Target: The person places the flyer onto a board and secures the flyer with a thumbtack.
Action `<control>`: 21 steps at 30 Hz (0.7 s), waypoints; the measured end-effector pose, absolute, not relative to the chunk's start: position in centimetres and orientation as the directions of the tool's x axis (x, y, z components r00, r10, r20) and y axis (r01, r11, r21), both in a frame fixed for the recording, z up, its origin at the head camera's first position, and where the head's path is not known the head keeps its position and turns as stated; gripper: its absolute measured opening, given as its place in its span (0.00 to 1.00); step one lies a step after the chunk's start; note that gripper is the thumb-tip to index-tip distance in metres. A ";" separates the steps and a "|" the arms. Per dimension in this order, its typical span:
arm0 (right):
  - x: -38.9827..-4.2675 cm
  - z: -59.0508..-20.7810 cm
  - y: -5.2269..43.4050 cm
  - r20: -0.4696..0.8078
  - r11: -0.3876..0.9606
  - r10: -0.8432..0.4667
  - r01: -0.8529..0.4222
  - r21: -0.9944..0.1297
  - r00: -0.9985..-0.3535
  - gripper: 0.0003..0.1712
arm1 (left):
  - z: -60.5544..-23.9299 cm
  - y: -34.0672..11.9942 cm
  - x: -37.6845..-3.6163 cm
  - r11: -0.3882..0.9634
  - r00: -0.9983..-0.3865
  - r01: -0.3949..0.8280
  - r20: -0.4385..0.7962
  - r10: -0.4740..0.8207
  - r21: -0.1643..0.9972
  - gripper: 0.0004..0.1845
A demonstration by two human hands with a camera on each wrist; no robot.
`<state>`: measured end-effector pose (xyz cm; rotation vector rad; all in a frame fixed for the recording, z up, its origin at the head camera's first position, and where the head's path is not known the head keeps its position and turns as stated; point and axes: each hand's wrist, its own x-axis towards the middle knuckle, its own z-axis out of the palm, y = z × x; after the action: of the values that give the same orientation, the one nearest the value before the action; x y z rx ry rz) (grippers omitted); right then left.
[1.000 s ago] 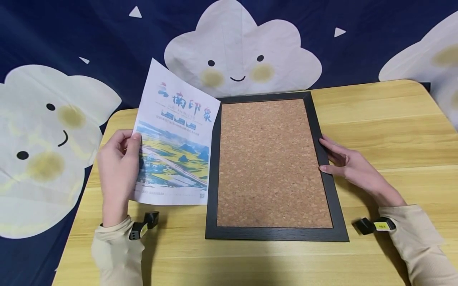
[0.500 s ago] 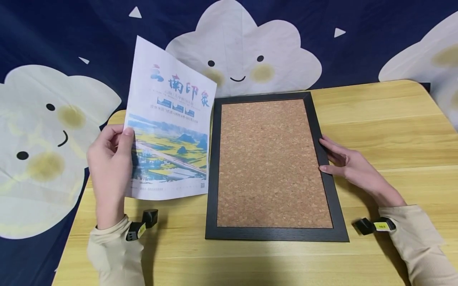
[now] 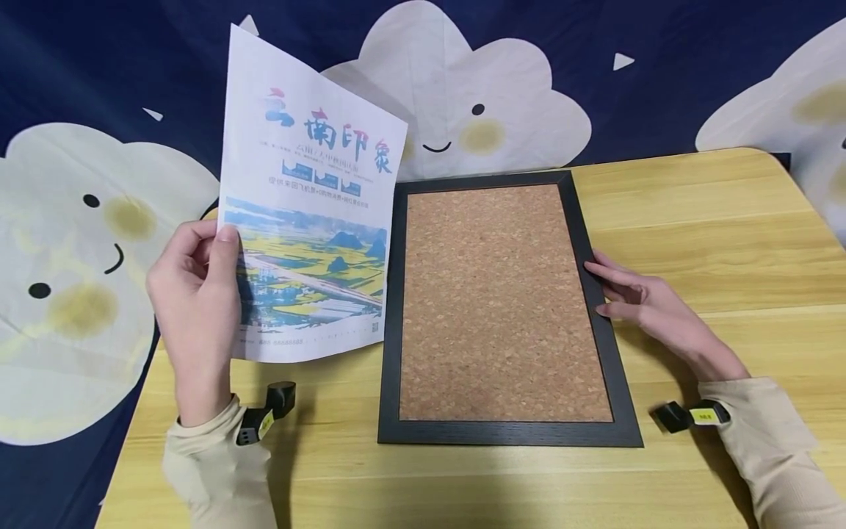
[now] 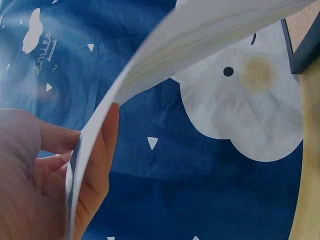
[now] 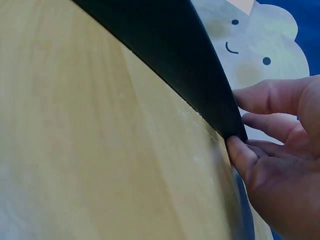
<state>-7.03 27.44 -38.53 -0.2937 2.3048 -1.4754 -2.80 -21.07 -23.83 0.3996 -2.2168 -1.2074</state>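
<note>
A printed landscape poster (image 3: 311,220) is held up at a slant by my left hand (image 3: 198,301), which pinches its left edge between thumb and fingers. In the left wrist view the sheet (image 4: 117,82) bends away from the grip, seen nearly edge-on. Beside it on the table lies a black picture frame (image 3: 509,433) with a brown cork panel (image 3: 502,308) inside. The poster's lower right edge is close to the frame's left side; contact cannot be told. My right hand (image 3: 654,312) touches the frame's right edge with loosely bent, spread fingertips, also visible in the right wrist view (image 5: 280,140).
The wooden table (image 3: 727,242) extends to the right of the frame and in front of it. Behind hangs a dark blue cloth (image 3: 628,103) with white smiling clouds. Each wrist wears a black camera on a strap.
My left hand has moved left and up, raising the poster so more of it faces me. The frame has stayed nearly in place. My right hand's fingertips have shifted slightly on the frame's edge.
</note>
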 end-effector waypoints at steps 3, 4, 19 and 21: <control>-7.0 -38.6 27.5 -0.197 0.383 -0.372 0.043 -0.923 -0.907 0.35 | -23.8 -21.0 -2.8 0.542 -0.790 0.009 0.338 -0.512 0.841 0.08; -7.0 -38.6 27.5 -0.190 0.371 -0.374 0.042 -0.928 -0.908 0.34 | -23.8 -21.0 -2.8 0.539 -0.791 0.007 0.334 -0.513 0.843 0.08; -7.1 -39.5 28.5 -0.100 0.030 -0.453 0.097 -0.995 -0.886 0.33 | -24.0 -21.2 -3.2 0.523 -0.792 -0.016 0.308 -0.527 0.852 0.07; -7.1 -39.5 28.6 -0.130 0.019 -0.454 0.136 -0.991 -0.882 0.34 | -24.0 -21.2 -3.2 0.516 -0.794 -0.019 0.301 -0.529 0.856 0.07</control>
<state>-7.14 28.63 -39.54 -0.3236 1.8903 -1.9164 -3.22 -21.24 -23.98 0.4461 -2.2205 -1.2446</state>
